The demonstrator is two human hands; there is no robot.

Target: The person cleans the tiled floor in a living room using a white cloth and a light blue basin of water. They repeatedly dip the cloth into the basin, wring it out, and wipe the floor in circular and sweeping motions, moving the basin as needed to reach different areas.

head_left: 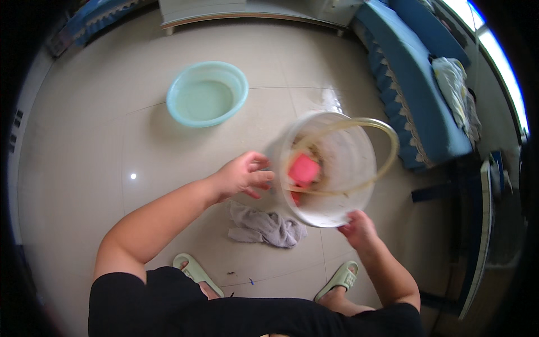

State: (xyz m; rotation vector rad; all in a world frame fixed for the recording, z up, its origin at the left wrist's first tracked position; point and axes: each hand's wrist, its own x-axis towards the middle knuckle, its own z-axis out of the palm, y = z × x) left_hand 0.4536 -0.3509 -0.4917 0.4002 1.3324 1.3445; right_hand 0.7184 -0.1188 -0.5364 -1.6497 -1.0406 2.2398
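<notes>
While the round pale-green plastic basin [207, 94] is sitting on the tiled floor toward its far left, the left hand [244, 175], fingers loosely apart, is steadying the tilted clear plastic bucket [331, 168] holding a pink sponge [304, 169], and the right hand [357, 227] is clamping its lower rim, likely mid-scrub, with firmer support needed next.

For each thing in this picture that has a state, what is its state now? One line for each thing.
Clear plastic bucket: lifted off the floor, tilted, dirty inside.
Pink sponge: inside the bucket.
Left hand: at the bucket's rim, fingers bent.
Right hand: gripping the bucket's lower edge.
Light green round basin: upright on the floor; contents unclear.
Grey cloth: crumpled on the floor.
Pale green slippers: worn on the feet.
</notes>
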